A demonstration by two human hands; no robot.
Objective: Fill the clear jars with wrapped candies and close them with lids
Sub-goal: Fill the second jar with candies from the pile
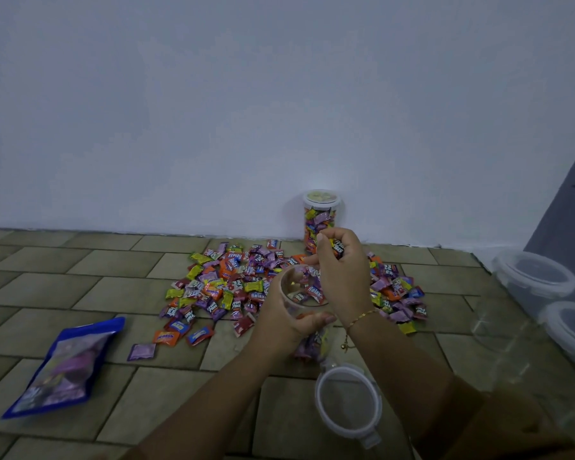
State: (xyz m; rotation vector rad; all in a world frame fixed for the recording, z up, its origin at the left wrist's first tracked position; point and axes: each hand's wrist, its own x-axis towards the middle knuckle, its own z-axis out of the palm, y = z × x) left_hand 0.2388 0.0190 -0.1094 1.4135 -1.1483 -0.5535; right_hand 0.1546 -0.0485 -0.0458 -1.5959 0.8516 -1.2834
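Nearest the camera, a loose lid [347, 401] lies flat on the tiled floor [80, 293], just right of centre, beside the person's right forearm. Above it, the left hand [291, 322] wraps its fingers and thumb around a clear jar [304, 305], held tilted with its open mouth facing up and away; a few wrapped candies already show through its wall. The right hand [337, 267] sits directly over that mouth, touching its far rim, fingers bunched around a small handful of candies [337, 248]. So the drop is straight down into the opening, and the right hand is the one placed to make it; my guess is that the fingers only need to loosen.

Beyond the hands, the candy pile [233, 283] spreads over the floor towards the wall. A blue pouch [63, 366] lies near the floor's left edge. Empty clear containers [533, 277] stand at the right edge. Farthest back, against the wall, a filled, lidded jar [321, 215] stands upright.
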